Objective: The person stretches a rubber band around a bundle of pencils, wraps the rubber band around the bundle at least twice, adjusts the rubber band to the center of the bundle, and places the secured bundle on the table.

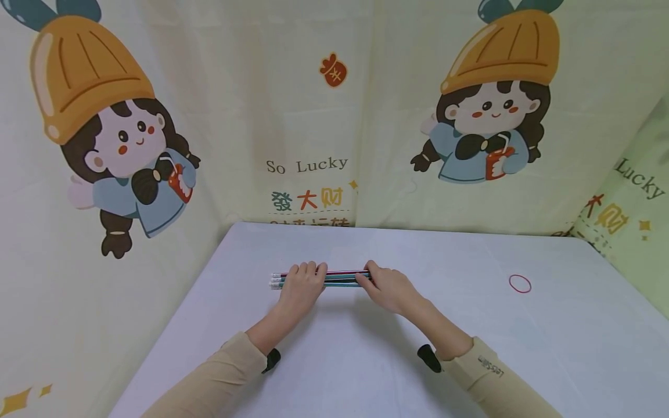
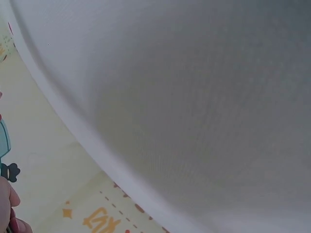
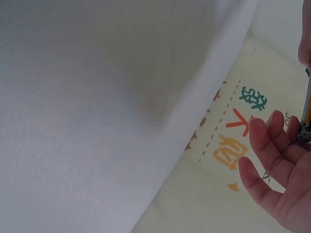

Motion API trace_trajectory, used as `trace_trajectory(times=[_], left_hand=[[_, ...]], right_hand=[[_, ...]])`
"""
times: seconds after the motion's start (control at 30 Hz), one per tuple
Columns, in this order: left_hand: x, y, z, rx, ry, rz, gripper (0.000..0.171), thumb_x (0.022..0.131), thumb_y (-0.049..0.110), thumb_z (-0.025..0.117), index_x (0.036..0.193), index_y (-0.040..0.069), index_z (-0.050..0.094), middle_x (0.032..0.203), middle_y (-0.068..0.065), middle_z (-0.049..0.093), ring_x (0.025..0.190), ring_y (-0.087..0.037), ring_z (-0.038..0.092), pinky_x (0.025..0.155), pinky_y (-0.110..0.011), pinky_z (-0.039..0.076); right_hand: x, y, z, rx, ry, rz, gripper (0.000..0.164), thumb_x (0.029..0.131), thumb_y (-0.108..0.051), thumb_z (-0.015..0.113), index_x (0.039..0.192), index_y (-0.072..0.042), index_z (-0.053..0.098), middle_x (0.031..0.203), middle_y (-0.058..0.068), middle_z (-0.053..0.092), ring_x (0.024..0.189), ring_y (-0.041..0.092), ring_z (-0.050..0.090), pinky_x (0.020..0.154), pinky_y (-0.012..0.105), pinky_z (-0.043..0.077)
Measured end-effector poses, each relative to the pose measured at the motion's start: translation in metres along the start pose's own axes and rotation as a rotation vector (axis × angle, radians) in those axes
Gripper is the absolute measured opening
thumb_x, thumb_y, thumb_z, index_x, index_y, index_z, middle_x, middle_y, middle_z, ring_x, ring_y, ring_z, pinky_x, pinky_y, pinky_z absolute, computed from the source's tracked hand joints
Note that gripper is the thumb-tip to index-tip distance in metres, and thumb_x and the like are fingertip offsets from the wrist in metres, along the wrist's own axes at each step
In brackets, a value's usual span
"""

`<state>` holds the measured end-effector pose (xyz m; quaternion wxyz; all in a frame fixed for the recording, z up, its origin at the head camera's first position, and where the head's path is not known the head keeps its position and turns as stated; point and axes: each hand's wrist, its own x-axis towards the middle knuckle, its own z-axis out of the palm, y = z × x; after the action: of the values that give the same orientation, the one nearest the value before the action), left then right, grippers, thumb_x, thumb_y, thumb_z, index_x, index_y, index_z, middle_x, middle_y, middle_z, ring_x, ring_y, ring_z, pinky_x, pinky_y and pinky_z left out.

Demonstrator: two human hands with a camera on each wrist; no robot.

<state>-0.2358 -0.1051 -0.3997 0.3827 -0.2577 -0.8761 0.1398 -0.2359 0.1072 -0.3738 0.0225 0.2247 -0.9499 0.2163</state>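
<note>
A bundle of several striped pencils (image 1: 342, 277) is held level above the white table, its white eraser ends to the left. My left hand (image 1: 302, 284) grips the bundle near those ends, knuckles upward. At the opposite end, my right hand (image 1: 391, 288) touches the pencils. In the right wrist view the dark ends of the pencils (image 3: 306, 130) meet that hand, whose fingers (image 3: 272, 158) are spread and only loosely bent. Just a sliver of the left hand (image 2: 5, 201) shows at the corner of the left wrist view.
A thin red ring, like a rubber band (image 1: 517, 275), lies on the white table (image 1: 444, 255) to the right. Behind the table hangs a cream curtain (image 1: 387, 145) printed with cartoon figures and lettering. Black straps (image 1: 429, 358) show below the sleeves.
</note>
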Motion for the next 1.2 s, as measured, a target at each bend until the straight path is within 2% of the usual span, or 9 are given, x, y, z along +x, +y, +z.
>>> trace_trajectory(times=[0.17, 0.3, 0.4, 0.5, 0.63, 0.8, 1.03, 1.13, 1.2], left_hand=[[-0.001, 0.000, -0.001, -0.011, -0.035, -0.007, 0.045, 0.067, 0.033, 0.080, 0.090, 0.007, 0.052, 0.073, -0.006, 0.057, 0.064, -0.018, 0.055, 0.055, -0.026, 0.042], [-0.001, -0.001, -0.002, -0.006, -0.049, -0.017, 0.043, 0.069, 0.033, 0.079, 0.091, 0.008, 0.051, 0.075, -0.006, 0.059, 0.065, -0.018, 0.056, 0.056, -0.026, 0.042], [-0.001, -0.002, -0.001, 0.004, -0.030, -0.022, 0.042, 0.069, 0.032, 0.079, 0.090, 0.008, 0.051, 0.074, -0.006, 0.059, 0.064, -0.018, 0.056, 0.055, -0.026, 0.041], [-0.001, -0.003, 0.000, 0.018, 0.000, -0.019, 0.043, 0.068, 0.033, 0.080, 0.088, 0.008, 0.051, 0.072, -0.006, 0.059, 0.063, -0.017, 0.057, 0.054, -0.025, 0.041], [-0.001, -0.002, 0.003, 0.026, 0.021, -0.010, 0.042, 0.068, 0.033, 0.080, 0.086, 0.008, 0.051, 0.070, -0.005, 0.058, 0.061, -0.017, 0.056, 0.052, -0.025, 0.040], [-0.001, 0.000, 0.005, 0.022, 0.029, -0.006, 0.043, 0.067, 0.033, 0.080, 0.086, 0.008, 0.051, 0.070, -0.005, 0.057, 0.061, -0.017, 0.055, 0.052, -0.025, 0.039], [0.000, 0.002, 0.007, 0.049, 0.081, 0.002, 0.037, 0.069, 0.029, 0.079, 0.081, 0.009, 0.050, 0.065, -0.004, 0.054, 0.058, -0.016, 0.054, 0.050, -0.024, 0.038], [0.000, 0.003, 0.007, 0.034, 0.072, 0.003, 0.037, 0.070, 0.029, 0.078, 0.082, 0.008, 0.050, 0.066, -0.004, 0.053, 0.058, -0.016, 0.053, 0.051, -0.024, 0.038], [0.000, 0.003, 0.006, 0.020, 0.058, 0.001, 0.037, 0.070, 0.029, 0.078, 0.083, 0.008, 0.051, 0.067, -0.004, 0.054, 0.059, -0.016, 0.052, 0.051, -0.024, 0.038]], right_hand=[[-0.002, 0.001, 0.000, 0.014, -0.012, -0.001, 0.026, 0.094, -0.034, 0.046, 0.095, -0.008, 0.048, 0.063, -0.004, 0.046, 0.053, 0.011, 0.042, 0.051, 0.026, 0.034], [-0.004, 0.003, -0.001, 0.018, -0.006, 0.017, 0.039, 0.089, -0.043, 0.052, 0.105, -0.008, 0.049, 0.072, -0.004, 0.053, 0.054, 0.010, 0.044, 0.053, 0.025, 0.036], [-0.005, 0.004, 0.000, -0.036, -0.011, 0.017, 0.050, 0.082, -0.049, 0.058, 0.109, -0.008, 0.049, 0.080, -0.001, 0.058, 0.055, 0.011, 0.046, 0.054, 0.026, 0.038], [-0.004, 0.005, 0.003, -0.111, -0.012, -0.008, 0.053, 0.078, -0.049, 0.062, 0.108, -0.007, 0.049, 0.083, 0.001, 0.060, 0.058, 0.010, 0.048, 0.058, 0.027, 0.040], [-0.004, 0.007, 0.007, -0.164, -0.003, -0.038, 0.051, 0.078, -0.044, 0.064, 0.109, -0.007, 0.048, 0.084, 0.000, 0.059, 0.063, 0.010, 0.049, 0.063, 0.031, 0.040], [-0.005, 0.007, 0.011, -0.179, -0.002, -0.058, 0.055, 0.078, -0.037, 0.065, 0.116, -0.002, 0.045, 0.096, 0.003, 0.062, 0.069, 0.013, 0.053, 0.065, 0.033, 0.042], [-0.008, 0.007, 0.012, -0.196, -0.033, -0.038, 0.060, 0.078, -0.036, 0.065, 0.121, -0.001, 0.042, 0.099, 0.005, 0.062, 0.062, 0.013, 0.049, 0.064, 0.032, 0.042], [-0.011, 0.013, 0.007, -0.204, -0.003, -0.043, 0.059, 0.079, -0.034, 0.065, 0.122, -0.001, 0.042, 0.106, 0.007, 0.061, 0.075, 0.017, 0.056, 0.072, 0.037, 0.044], [-0.015, 0.024, 0.000, -0.236, 0.059, -0.053, 0.057, 0.079, -0.032, 0.065, 0.121, -0.001, 0.044, 0.109, 0.010, 0.059, 0.088, 0.023, 0.058, 0.077, 0.042, 0.044]])
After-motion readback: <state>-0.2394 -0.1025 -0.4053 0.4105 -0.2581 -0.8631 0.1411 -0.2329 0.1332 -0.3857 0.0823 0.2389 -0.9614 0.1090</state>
